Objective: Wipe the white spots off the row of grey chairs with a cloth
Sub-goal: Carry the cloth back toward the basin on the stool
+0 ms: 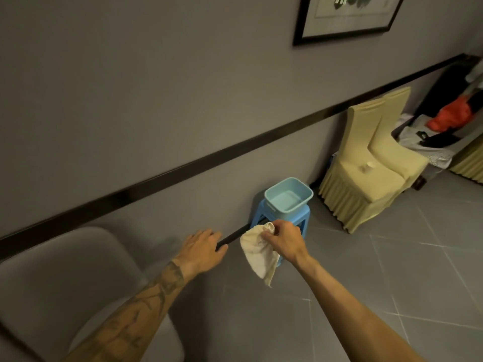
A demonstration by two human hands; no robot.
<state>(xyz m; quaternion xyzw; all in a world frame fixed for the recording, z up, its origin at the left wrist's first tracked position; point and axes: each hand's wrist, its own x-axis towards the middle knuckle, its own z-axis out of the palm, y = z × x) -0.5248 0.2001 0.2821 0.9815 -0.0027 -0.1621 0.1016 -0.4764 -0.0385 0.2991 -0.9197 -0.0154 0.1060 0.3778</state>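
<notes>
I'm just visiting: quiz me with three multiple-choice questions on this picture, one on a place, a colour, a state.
1. The blue basin stands on: A) a shelf B) a blue stool C) a windowsill.
2. The cloth is: A) cream B) red C) black.
3. The left hand is: A) gripping the cloth B) open, holding nothing C) gripping the basin.
1 B: the basin rests on the stool's seat. 2 A: it hangs pale cream from the right hand. 3 B: its fingers are spread, holding nothing.
</notes>
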